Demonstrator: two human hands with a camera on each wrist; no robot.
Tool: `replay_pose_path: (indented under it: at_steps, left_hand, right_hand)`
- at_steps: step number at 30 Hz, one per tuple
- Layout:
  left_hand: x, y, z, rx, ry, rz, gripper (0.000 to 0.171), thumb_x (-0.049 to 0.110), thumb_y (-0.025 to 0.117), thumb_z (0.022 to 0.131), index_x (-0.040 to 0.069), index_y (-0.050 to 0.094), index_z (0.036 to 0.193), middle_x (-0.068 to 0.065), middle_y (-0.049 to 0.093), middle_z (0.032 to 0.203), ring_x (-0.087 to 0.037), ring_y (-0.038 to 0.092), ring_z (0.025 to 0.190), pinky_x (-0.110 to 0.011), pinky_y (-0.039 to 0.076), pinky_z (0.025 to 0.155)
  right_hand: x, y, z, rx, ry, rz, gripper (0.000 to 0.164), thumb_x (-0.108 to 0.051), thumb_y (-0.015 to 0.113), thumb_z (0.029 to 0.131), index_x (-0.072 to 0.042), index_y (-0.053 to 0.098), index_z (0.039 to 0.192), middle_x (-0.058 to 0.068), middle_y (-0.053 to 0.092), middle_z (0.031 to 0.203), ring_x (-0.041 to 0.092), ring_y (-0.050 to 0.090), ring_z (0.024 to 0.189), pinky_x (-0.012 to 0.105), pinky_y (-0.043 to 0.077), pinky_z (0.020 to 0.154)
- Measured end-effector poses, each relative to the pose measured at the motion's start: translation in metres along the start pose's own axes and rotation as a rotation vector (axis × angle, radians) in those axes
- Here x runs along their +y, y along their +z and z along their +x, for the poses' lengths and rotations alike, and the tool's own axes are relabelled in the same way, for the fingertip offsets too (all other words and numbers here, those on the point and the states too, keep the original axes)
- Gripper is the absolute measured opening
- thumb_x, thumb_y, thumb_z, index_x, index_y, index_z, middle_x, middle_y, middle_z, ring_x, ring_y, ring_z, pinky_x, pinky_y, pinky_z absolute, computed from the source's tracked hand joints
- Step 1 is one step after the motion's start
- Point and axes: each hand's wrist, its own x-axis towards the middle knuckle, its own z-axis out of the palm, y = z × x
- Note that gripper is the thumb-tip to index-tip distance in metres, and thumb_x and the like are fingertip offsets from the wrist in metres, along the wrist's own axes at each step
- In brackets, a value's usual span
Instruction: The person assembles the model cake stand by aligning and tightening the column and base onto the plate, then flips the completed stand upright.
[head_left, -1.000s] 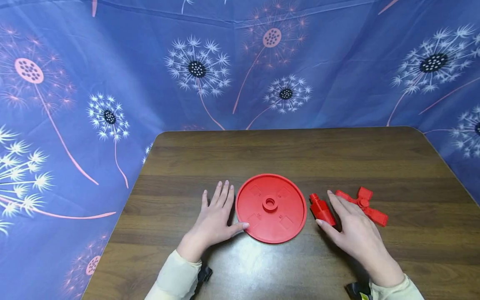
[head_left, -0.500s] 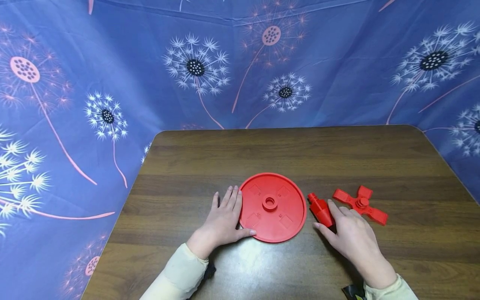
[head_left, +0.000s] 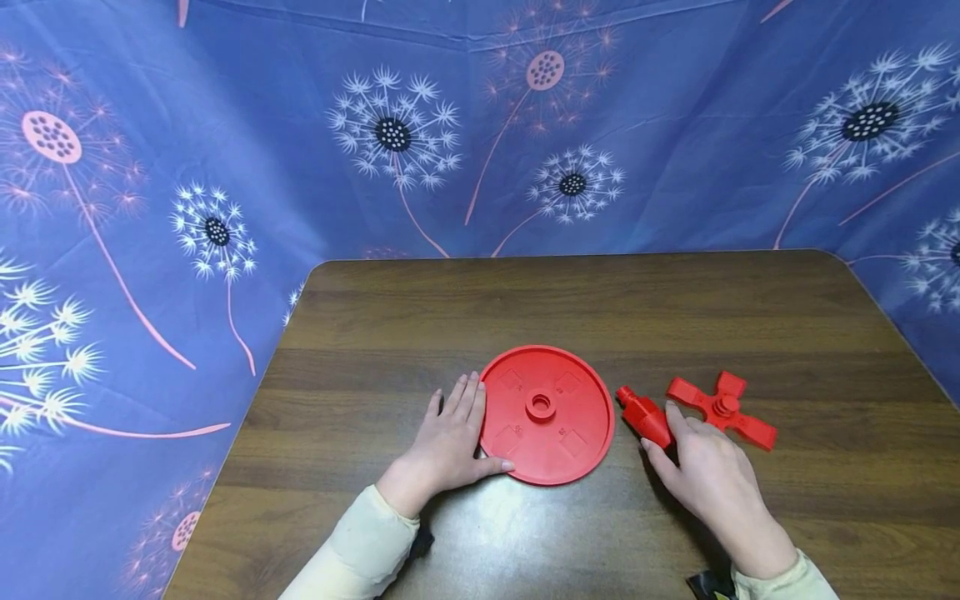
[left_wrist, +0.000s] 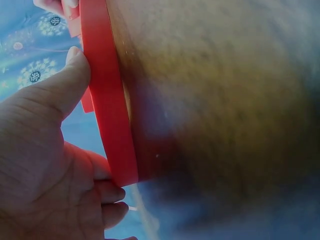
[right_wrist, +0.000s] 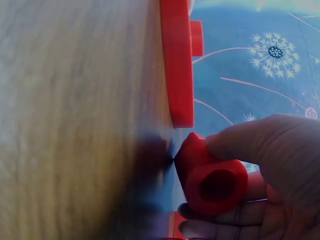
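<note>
A red plastic disc (head_left: 547,383) with a raised ring at its centre lies flat on the table. My left hand (head_left: 447,442) rests against its left side, fingers straight along the rim and thumb on the near edge. Right of the disc lies a red bottle-shaped piece (head_left: 643,419) with a stepped neck; the right wrist view shows its hollow end. My right hand (head_left: 708,475) pinches that wide end between thumb and fingers. Just beyond this hand is a red cross-shaped piece (head_left: 726,406) with a round knob in the middle; its near-left arm is hidden.
The brown wooden table (head_left: 420,308) has rounded far corners. A blue cloth with dandelion prints (head_left: 480,125) hangs behind it and along both sides. Both wrists carry black camera mounts below pale sleeves (head_left: 367,542).
My left hand has moved right, onto the disc's rim. My right hand has drawn back a little from the cross-shaped piece, and its thumb and finger have closed on the bottle-shaped piece.
</note>
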Motion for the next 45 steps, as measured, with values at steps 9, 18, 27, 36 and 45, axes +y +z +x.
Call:
replay_pose_path:
  at_steps: [9, 18, 27, 36, 45]
  left_hand:
    - [0.0, 0.001, 0.001, -0.011, -0.004, -0.011, 0.112, 0.075, 0.055, 0.081, -0.004, 0.021, 0.153, -0.019, 0.018, 0.16, -0.032, 0.017, 0.147, -0.056, 0.02, 0.114]
    - [0.0, 0.001, 0.001, -0.033, -0.008, -0.039, 0.112, 0.074, 0.056, 0.081, -0.003, 0.019, 0.153, -0.019, 0.015, 0.16, -0.031, 0.014, 0.148, -0.056, 0.02, 0.114]
    - [-0.001, 0.002, 0.001, -0.056, -0.021, -0.054, 0.113, 0.076, 0.054, 0.081, -0.001, 0.015, 0.155, -0.016, 0.01, 0.162, -0.03, 0.009, 0.149, -0.056, 0.017, 0.115]
    - [0.0, 0.002, 0.001, -0.069, -0.027, -0.07, 0.112, 0.075, 0.055, 0.081, 0.0, 0.016, 0.155, -0.016, 0.01, 0.162, -0.03, 0.009, 0.149, -0.055, 0.017, 0.116]
    - [-0.001, 0.002, 0.001, -0.057, -0.019, -0.05, 0.113, 0.076, 0.054, 0.081, -0.001, 0.018, 0.154, -0.017, 0.012, 0.161, -0.03, 0.012, 0.148, -0.054, 0.019, 0.115]
  right_hand:
    - [-0.004, -0.013, 0.005, 0.159, -0.009, 0.071, 0.053, -0.016, 0.077, 0.072, 0.007, 0.06, 0.117, 0.018, 0.059, 0.075, 0.027, 0.049, 0.057, 0.047, 0.044, 0.047]
    - [-0.02, -0.022, 0.017, 0.159, -0.024, 0.195, 0.059, -0.011, 0.084, 0.071, 0.002, 0.061, 0.124, 0.02, 0.067, 0.102, 0.032, 0.062, 0.079, 0.05, 0.05, 0.061]
    - [-0.04, -0.018, 0.035, 0.11, -0.084, 0.305, 0.055, -0.013, 0.085, 0.072, -0.003, 0.064, 0.122, 0.011, 0.069, 0.106, 0.02, 0.065, 0.081, 0.041, 0.052, 0.063]
    - [-0.058, -0.013, 0.047, 0.013, -0.096, 0.386, 0.055, -0.014, 0.084, 0.076, -0.005, 0.062, 0.126, 0.007, 0.067, 0.109, 0.016, 0.062, 0.084, 0.04, 0.055, 0.067]
    - [-0.065, -0.006, 0.056, 0.046, -0.173, 0.363, 0.055, -0.016, 0.082, 0.077, -0.003, 0.063, 0.127, 0.007, 0.067, 0.112, 0.015, 0.057, 0.083, 0.035, 0.05, 0.065]
